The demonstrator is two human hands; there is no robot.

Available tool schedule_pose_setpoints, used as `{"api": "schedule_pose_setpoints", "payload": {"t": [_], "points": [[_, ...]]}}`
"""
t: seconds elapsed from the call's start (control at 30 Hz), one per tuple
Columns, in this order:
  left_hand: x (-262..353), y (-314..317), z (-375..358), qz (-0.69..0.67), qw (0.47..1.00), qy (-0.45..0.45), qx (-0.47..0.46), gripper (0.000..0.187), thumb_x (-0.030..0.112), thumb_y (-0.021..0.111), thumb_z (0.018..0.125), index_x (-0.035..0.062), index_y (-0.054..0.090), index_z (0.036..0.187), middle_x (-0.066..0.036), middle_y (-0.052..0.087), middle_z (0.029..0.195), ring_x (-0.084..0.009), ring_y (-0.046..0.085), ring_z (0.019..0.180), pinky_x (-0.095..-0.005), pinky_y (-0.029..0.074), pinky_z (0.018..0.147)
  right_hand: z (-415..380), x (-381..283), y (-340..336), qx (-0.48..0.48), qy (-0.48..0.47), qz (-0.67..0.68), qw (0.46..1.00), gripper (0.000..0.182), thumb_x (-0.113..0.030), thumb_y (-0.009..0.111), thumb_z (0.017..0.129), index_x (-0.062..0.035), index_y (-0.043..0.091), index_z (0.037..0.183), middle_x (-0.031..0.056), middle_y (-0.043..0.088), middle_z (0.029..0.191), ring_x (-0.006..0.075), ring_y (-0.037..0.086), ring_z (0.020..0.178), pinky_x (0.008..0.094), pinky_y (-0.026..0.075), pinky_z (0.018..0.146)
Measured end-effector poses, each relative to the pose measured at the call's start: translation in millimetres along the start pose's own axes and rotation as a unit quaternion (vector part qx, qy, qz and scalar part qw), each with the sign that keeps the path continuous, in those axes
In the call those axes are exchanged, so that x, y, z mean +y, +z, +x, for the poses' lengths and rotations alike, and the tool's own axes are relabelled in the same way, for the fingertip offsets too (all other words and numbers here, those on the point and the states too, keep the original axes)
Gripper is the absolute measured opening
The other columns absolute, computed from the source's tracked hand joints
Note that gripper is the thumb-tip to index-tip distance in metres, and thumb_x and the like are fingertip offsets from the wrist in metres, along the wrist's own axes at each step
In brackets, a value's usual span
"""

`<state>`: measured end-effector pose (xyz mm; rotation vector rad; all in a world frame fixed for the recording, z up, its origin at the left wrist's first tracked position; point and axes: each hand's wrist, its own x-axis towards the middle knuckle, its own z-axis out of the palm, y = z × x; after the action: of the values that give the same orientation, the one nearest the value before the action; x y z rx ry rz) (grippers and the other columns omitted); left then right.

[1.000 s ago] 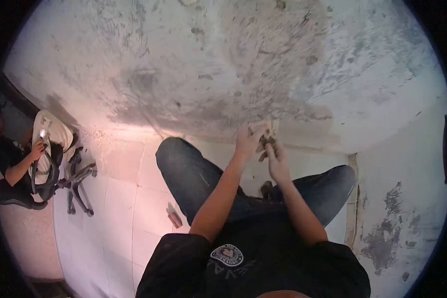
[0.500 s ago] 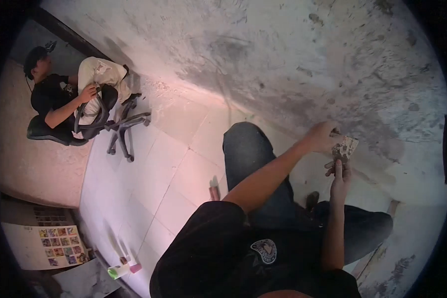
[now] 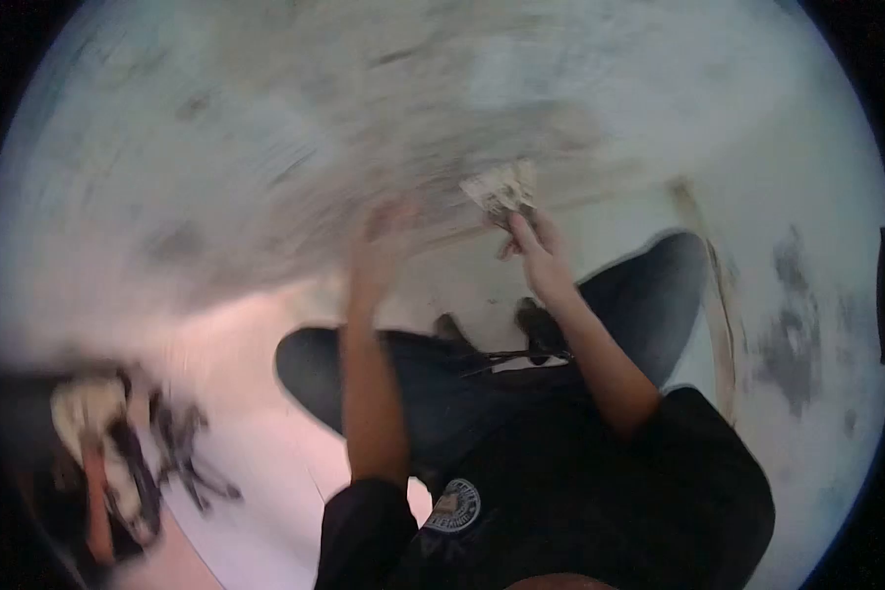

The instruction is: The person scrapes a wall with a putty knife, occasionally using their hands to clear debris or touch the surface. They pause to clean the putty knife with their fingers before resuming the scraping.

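Note:
My right hand [image 3: 536,246] is closed around the handle end of a putty knife [image 3: 501,187]. Its flat, flared blade is crusted with pale and grey material and points up toward the wall. My left hand [image 3: 382,236] is raised in front of the wall, apart from the putty knife. Motion smears its fingers, so I cannot make out their pose or anything in them.
A rough, patchy grey plaster wall [image 3: 383,118] rises ahead. My bent knees [image 3: 649,295] spread to both sides above the tiled floor [image 3: 256,531]. At lower left, a person [image 3: 98,462] sits on a wheeled chair [image 3: 187,452].
My view has swung right, so the seated person now appears lower left. My left hand has come away from the putty knife blade and moved left. The knife stays in my right hand.

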<state>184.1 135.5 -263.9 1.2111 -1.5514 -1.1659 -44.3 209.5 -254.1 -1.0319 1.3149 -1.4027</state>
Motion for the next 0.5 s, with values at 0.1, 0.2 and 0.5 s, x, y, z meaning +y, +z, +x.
{"api": "schedule_pose_setpoints", "payload": {"t": [0.1,0.2,0.5], "points": [[2,-40,10,-0.024,0.988,-0.024,0.153,0.034,0.014,0.056,0.095,-0.0032,0.053,0.125,-0.012,0.062,0.115,-0.0197,0.058,0.106,-0.0288,0.045,0.092,23,-15,-59,0.167,0.018,0.017,0.986,0.031,-0.020,0.045,0.100,0.0007,0.050,0.123,0.0124,0.063,0.109,0.0143,0.063,0.077,0.0259,0.044,0.064],[36,-61,-1,-0.006,0.980,0.009,0.197,0.037,0.020,0.056,0.095,-0.0005,0.053,0.125,-0.012,0.061,0.112,-0.0206,0.059,0.103,-0.0332,0.043,0.094,56,-30,-123,0.308,-0.085,0.079,0.944,0.032,-0.015,0.040,0.100,0.0016,0.046,0.126,0.0140,0.059,0.116,0.0180,0.067,0.083,0.0266,0.046,0.066],[32,-138,-25,-0.051,0.951,-0.018,0.303,0.050,0.035,0.051,0.095,0.0039,0.048,0.134,-0.016,0.050,0.132,-0.0262,0.052,0.117,-0.0399,0.034,0.102,148,-35,-223,0.385,-0.166,-0.032,0.907,0.052,-0.006,0.037,0.096,0.0006,0.026,0.146,0.0173,0.050,0.132,0.0186,0.066,0.079,0.0296,0.050,0.067]]}}
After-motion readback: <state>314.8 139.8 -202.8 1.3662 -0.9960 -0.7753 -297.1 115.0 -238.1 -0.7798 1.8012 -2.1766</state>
